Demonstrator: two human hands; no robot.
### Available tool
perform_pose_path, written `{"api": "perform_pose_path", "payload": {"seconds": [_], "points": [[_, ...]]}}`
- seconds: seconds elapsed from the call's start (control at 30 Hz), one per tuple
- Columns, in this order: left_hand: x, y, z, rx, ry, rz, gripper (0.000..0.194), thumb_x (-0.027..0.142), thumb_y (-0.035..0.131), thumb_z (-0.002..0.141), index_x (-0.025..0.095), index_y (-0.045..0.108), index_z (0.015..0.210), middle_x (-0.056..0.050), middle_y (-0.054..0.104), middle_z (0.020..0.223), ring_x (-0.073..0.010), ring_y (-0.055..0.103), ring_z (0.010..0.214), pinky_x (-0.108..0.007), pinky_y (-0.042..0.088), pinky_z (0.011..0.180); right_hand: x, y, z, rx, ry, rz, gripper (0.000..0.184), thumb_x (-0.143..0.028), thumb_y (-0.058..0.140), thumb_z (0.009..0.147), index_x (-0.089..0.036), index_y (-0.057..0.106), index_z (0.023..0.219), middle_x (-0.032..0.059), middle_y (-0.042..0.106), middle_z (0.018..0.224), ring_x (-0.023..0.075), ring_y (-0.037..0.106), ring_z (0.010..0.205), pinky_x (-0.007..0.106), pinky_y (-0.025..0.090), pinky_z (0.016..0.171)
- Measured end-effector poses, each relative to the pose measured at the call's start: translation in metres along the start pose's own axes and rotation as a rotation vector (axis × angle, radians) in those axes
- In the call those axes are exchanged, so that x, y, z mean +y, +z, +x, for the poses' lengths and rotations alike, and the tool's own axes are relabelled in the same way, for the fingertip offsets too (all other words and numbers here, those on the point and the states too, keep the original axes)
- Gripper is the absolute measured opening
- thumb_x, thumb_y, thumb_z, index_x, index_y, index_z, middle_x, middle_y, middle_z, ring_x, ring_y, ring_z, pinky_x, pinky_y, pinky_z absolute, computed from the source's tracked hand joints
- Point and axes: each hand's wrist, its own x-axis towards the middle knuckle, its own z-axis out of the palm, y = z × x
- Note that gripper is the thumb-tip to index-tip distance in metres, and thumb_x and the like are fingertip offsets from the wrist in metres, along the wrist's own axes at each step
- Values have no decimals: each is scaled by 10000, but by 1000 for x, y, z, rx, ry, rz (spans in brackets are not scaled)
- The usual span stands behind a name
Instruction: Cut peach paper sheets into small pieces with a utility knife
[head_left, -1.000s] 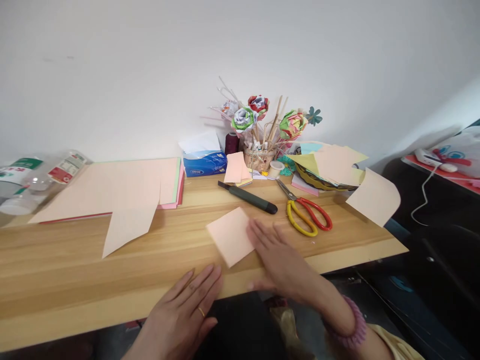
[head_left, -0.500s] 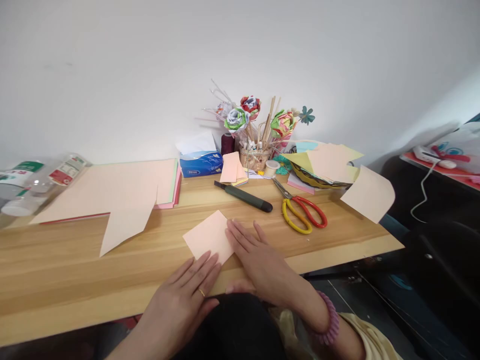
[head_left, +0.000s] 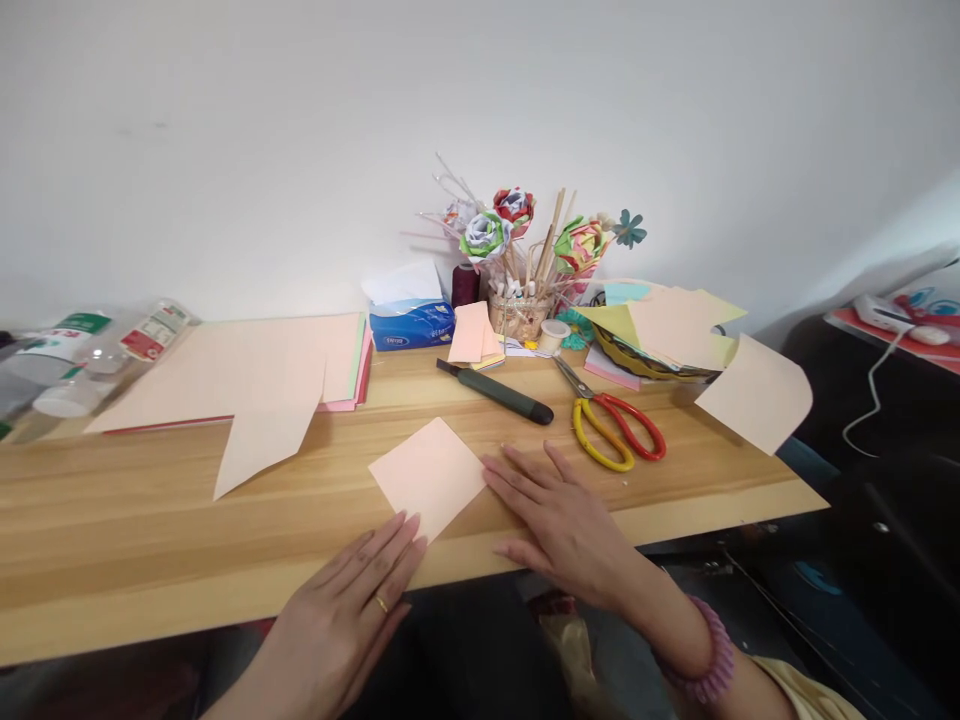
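Note:
A square of pale pink paper (head_left: 429,474) lies flat on the wooden table, one corner towards me. My left hand (head_left: 346,612) rests its stretched fingertips on the near corner of the square; a ring is on one finger. At the square's right corner, my right hand (head_left: 559,520) lies palm down with fingers spread, the fingertips touching that corner. Beyond the paper is a dark green utility knife (head_left: 499,392). To its right lie scissors (head_left: 607,418) with one yellow and one red handle.
Large coloured sheets (head_left: 225,370) are stacked at the left, beside plastic bottles (head_left: 75,365). Along the wall stand a blue tissue pack (head_left: 412,325), a pot (head_left: 521,315) of paper flowers and sticks, and a basket (head_left: 637,362) heaped with paper. The table's front edge runs beneath my hands.
The pink square has shifted left across the table. My left hand has come onto its near corner. My right hand followed it left, then drew back slightly to the right corner.

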Motion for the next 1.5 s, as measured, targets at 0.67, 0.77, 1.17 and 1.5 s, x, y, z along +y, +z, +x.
{"api": "perform_pose_path", "payload": {"seconds": [0.67,0.77,1.17,1.5], "points": [[-73,-4,62,-330,113,-494,356,211,379,948,266,518,1270,11,399,1424,-207,198,1380,-420,259,1100,28,-4,59,149,349,-289,288,-165,415,875,-45,543,1103,182,599,1015,274,549,961,379,431,815],[-71,9,67,-413,151,-441,382,253,352,959,300,439,1328,4,271,1489,-221,168,1388,-471,193,1103,28,-6,50,140,371,-274,189,-199,462,852,-90,574,959,151,603,961,256,554,932,352,432,809],[-62,25,64,-247,70,-295,424,309,286,974,135,426,1335,-139,398,1412,-227,318,1318,-384,266,1060,-28,-7,-63,249,292,-63,472,-269,314,929,-185,299,1394,44,617,865,160,630,620,246,473,500],[-45,22,69,-347,39,-299,440,373,229,985,220,344,1382,-80,246,1496,-222,140,1394,-525,99,1086,-56,8,-124,173,194,-23,429,-286,319,945,-231,389,1365,14,589,793,112,640,565,186,481,455]]}}
